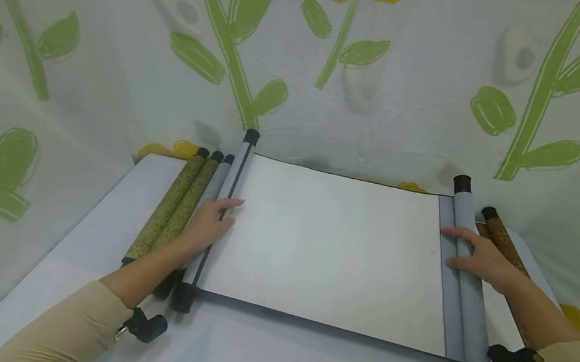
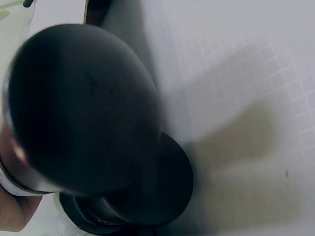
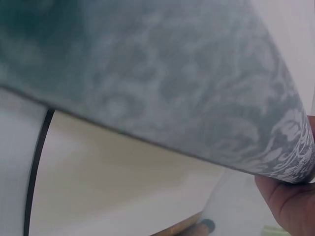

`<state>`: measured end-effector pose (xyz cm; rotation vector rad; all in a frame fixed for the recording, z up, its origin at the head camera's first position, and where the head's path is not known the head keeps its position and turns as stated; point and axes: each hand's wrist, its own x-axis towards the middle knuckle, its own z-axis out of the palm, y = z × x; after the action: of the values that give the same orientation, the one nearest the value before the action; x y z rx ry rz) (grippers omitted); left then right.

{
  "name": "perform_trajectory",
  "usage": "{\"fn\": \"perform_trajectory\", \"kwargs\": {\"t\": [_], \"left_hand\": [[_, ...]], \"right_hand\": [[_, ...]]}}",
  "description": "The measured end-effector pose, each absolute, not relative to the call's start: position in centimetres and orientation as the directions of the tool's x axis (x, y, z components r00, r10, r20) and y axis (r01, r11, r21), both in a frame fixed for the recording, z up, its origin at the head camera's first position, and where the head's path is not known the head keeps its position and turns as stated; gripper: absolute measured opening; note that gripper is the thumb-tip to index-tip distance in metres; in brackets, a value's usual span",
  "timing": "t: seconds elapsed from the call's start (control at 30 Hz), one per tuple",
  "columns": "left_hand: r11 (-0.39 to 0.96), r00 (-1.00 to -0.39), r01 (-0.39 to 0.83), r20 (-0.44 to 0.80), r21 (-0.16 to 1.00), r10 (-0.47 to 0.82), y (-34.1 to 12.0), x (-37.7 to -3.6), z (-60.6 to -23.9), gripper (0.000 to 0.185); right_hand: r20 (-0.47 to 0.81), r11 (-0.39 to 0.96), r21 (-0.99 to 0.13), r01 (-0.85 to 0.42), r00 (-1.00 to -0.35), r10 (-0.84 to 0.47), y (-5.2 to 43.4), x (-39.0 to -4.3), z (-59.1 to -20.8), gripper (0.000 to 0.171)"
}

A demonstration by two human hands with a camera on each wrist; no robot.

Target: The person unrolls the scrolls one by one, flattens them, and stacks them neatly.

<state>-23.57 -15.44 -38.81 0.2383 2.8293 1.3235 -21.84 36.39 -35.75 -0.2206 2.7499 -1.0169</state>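
Head view showed two speckled rolled scrolls [image 1: 171,210] at the table's [image 1: 85,250] left, just beside the unrolled scroll [image 1: 332,251]. Left hand [image 1: 209,225] rested flat, fingers straight, on its left roller [image 1: 218,220], gripping nothing. Right hand [image 1: 477,256] lay likewise, fingers extended, across the grey right roller [image 1: 469,285]. Right wrist view, apparently that patterned roller [image 3: 172,73], was too close to confirm.
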Motion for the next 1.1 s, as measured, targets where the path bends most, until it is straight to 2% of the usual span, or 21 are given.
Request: {"fn": "perform_trajectory", "kwargs": {"t": [0.3, 0.7, 0.9, 1.1], "left_hand": [[0.649, -0.978, 0.200, 0.105, 0.734, 0.183, -15.5, -23.6, -38.8, 0.042], [0.650, -0.979, 0.193, 0.100, 0.735, 0.178, -14.6, -24.0, -38.9, 0.045], [0.627, -0.968, 0.245, 0.150, 0.739, 0.201, -13.6, -24.5, -38.9, 0.041], [0.635, -0.964, 0.257, 0.148, 0.729, 0.220, -12.4, -25.3, -38.3, 0.041]], "right_hand": [[-0.130, 0.772, -0.634, -0.052, -0.976, -0.173, 37.9, -22.1, -35.7, 0.067], [-0.094, 0.795, -0.603, -0.067, -0.984, -0.154, 39.8, -22.3, -35.5, 0.065], [-0.025, 0.800, -0.590, -0.108, -0.988, -0.152, 40.7, -22.5, -35.4, 0.060], [-0.024, 0.804, -0.585, -0.103, -0.989, -0.144, 41.7, -23.0, -35.0, 0.056]]}}
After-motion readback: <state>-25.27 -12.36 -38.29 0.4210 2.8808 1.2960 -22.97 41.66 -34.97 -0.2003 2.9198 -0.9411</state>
